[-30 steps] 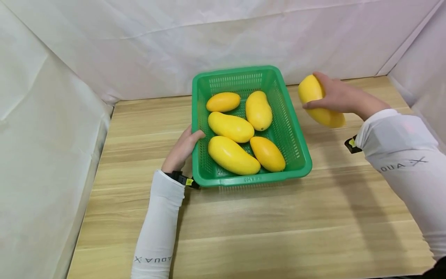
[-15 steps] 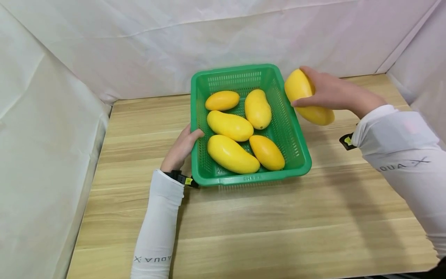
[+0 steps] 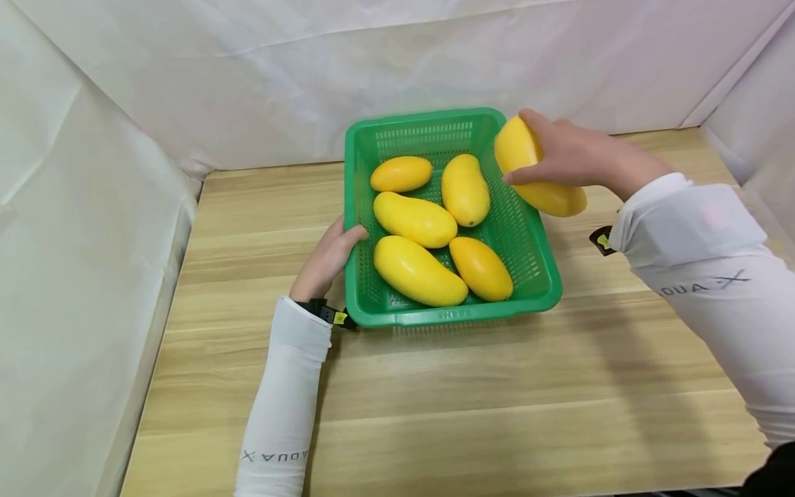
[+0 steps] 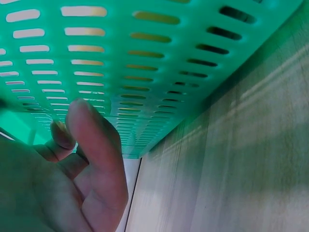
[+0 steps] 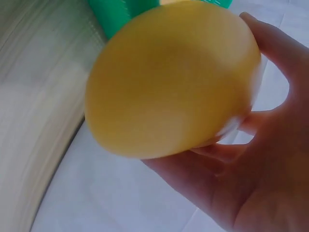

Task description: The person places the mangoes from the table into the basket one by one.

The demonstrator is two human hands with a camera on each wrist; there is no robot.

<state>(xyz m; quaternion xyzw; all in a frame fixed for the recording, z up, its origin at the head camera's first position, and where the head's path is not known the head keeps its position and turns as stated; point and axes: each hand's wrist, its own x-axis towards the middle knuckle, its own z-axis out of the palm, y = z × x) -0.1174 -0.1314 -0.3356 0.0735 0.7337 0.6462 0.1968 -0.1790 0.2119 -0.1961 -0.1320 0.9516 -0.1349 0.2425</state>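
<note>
A green plastic basket (image 3: 456,316) with slotted walls stands on the wooden table. Inside lie several yellow mangoes, among them a long mango (image 3: 417,272) at the near left and a more orange mango (image 3: 482,270) beside it. My left hand (image 3: 327,259) grips the basket's left rim, thumb over the top and fingers outside; the left wrist view shows its curled fingers (image 4: 96,150) against the slotted wall. Another mango (image 5: 174,82) is in my right hand (image 3: 574,153), held between thumb and fingers. That mango hangs tilted above the basket's right rim, partly hidden by the hand.
White cloth (image 3: 261,96) closes off the back of the table, with more cloth (image 3: 62,241) along the left and right sides. Bare wooden tabletop (image 3: 472,400) extends in front of the basket and to both sides.
My right hand has carried its mango leftward, from beside the basket to above its right rim. The left hand keeps its grip, and the basket and the mangoes inside stay put.
</note>
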